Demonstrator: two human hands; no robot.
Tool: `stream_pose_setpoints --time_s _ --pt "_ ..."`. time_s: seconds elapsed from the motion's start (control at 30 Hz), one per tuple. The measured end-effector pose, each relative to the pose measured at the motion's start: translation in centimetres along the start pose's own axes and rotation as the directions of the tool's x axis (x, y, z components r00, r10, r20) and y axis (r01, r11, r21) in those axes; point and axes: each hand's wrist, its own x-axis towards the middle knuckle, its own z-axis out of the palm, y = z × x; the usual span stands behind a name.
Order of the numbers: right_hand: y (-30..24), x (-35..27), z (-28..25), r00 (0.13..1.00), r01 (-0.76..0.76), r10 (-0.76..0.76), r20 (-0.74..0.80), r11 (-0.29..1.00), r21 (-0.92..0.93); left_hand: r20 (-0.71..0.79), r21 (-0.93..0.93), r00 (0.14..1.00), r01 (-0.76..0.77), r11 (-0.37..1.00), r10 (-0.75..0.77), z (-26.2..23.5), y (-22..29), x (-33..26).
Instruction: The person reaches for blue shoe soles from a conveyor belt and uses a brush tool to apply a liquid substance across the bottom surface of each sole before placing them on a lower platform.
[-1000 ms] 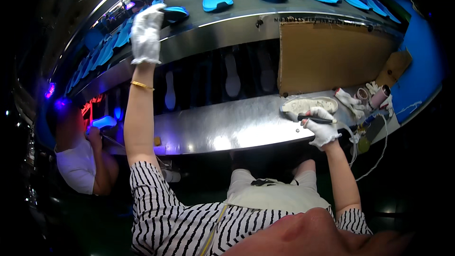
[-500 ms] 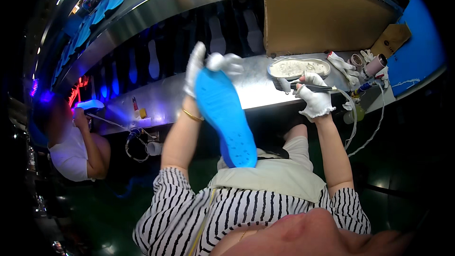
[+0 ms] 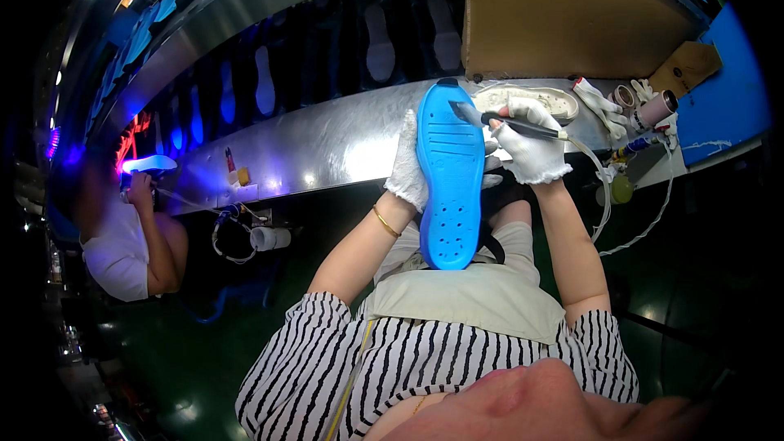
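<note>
A bright blue shoe sole [image 3: 447,175] stands lengthwise in front of me, with ridges toward its far end and small holes in its near half. My left hand [image 3: 408,167], in a white glove, grips it from the left side, with fingertips showing past its right edge. My gloved right hand [image 3: 531,147] is closed around a dark-handled brush [image 3: 535,126] with a pale tube running from its end. The brush's bristles lie over the upper right of the sole and seem to touch it. Behind the right hand is a whitish sole-shaped piece [image 3: 563,104] on the metal bench.
Along the metal bench [image 3: 327,147] stand a cardboard sheet [image 3: 572,20], spare white gloves [image 3: 600,106] and a pinkish cup [image 3: 656,108]. Several soles lie in the dark space behind. At far left, another person [image 3: 122,253] holds a lit sole. A white tube [image 3: 607,196] hangs at right.
My left hand has turned the blue sole more upright and moved it right, now gripping it firmly along its side. My right hand has brought the brush left onto the sole.
</note>
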Motion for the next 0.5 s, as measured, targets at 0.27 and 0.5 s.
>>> stream_pose_setpoints --time_s 0.27,0.5 --pt "-3.3 1.5 0.5 0.784 0.613 -0.477 0.397 0.698 -0.37 -0.254 0.183 0.947 -0.153 0.971 0.197 -1.3 0.0 1.2" --pt "-3.7 -3.0 0.7 0.859 0.431 -0.303 0.412 0.863 -0.265 0.01 -0.093 0.981 -0.192 0.977 0.194 -0.2 1.1 0.7"
